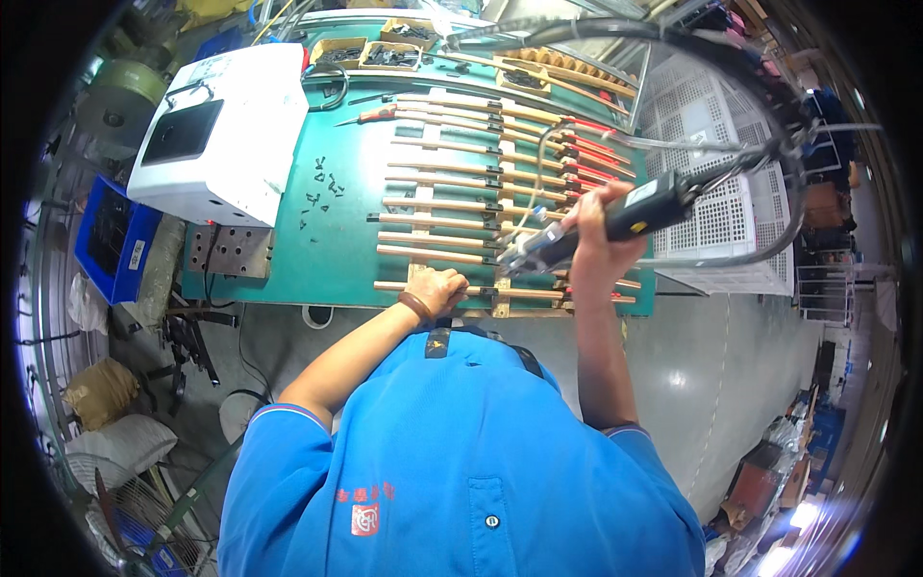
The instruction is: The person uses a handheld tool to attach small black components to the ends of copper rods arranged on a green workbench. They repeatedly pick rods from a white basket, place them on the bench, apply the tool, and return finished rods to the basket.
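Note:
My right hand [604,236] is wrapped round a black handheld power screwdriver [642,213], which has a hose and cable trailing from its back end. The tool's metal nose [517,258] points down and left, just above the nearest rods. My left hand [437,288] is closed on the nearest wooden rod [392,286], by the table's front edge. Several wooden rods [433,200] with black clips and red right-hand parts lie side by side across pale wooden support strips [421,219]. Whether the nose touches a clip, I cannot tell.
A white machine box [250,125] stands on the green table [336,255] at the left. Small black parts [322,197] lie loose beside it. A red-handled screwdriver [370,115] and boxes of black parts [392,56] are farther back. White perforated crates [707,125] stand at right; a hose loops above.

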`<state>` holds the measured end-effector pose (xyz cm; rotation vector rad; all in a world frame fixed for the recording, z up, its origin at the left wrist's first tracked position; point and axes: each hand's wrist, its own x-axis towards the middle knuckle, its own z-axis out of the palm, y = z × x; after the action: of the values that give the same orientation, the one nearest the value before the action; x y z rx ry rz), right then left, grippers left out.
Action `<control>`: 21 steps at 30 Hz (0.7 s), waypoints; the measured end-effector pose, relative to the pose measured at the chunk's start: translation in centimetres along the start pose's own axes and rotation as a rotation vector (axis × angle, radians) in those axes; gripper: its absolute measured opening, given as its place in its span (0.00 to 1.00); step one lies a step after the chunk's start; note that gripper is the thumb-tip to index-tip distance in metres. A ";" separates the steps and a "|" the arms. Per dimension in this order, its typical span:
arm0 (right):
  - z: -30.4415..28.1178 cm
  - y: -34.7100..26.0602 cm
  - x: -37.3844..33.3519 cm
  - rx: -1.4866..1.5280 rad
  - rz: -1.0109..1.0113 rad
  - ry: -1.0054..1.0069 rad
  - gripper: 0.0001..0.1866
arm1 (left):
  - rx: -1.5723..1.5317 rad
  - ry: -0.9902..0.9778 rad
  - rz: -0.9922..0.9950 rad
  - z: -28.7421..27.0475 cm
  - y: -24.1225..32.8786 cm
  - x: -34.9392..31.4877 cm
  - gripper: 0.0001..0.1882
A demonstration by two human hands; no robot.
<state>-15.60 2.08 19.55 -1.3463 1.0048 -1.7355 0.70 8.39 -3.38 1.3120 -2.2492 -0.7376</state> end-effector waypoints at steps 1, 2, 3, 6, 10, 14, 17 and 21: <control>0.1 -0.8 1.1 -0.021 -0.013 0.030 0.13 | 0.020 0.014 0.057 0.0 -0.2 0.0 0.11; -0.1 -1.6 2.0 -0.046 0.003 0.025 0.13 | 0.018 0.037 0.084 0.1 -0.2 0.2 0.12; -0.5 -1.7 2.9 -0.047 -0.006 0.028 0.14 | 0.017 0.056 0.113 0.0 0.0 0.4 0.13; -1.5 -1.4 4.2 -0.068 0.014 0.027 0.16 | 0.010 0.047 0.179 -0.1 1.2 1.1 0.17; -1.8 -0.4 4.9 -0.004 0.012 0.048 0.17 | -0.072 0.076 0.177 1.4 1.5 2.3 0.11; -1.4 0.0 5.2 0.012 -0.008 0.048 0.15 | -0.079 0.107 0.202 1.4 1.4 2.5 0.09; -1.2 0.2 5.1 0.028 0.005 0.060 0.14 | -0.084 0.128 0.187 1.1 1.4 2.6 0.09; -1.3 0.6 5.2 -0.013 0.020 0.044 0.14 | -0.156 0.054 0.138 0.4 1.5 2.9 0.11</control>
<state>-17.91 -2.62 21.00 -1.3069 1.0524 -1.7529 -1.82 6.55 -2.41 1.0803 -2.1665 -0.7993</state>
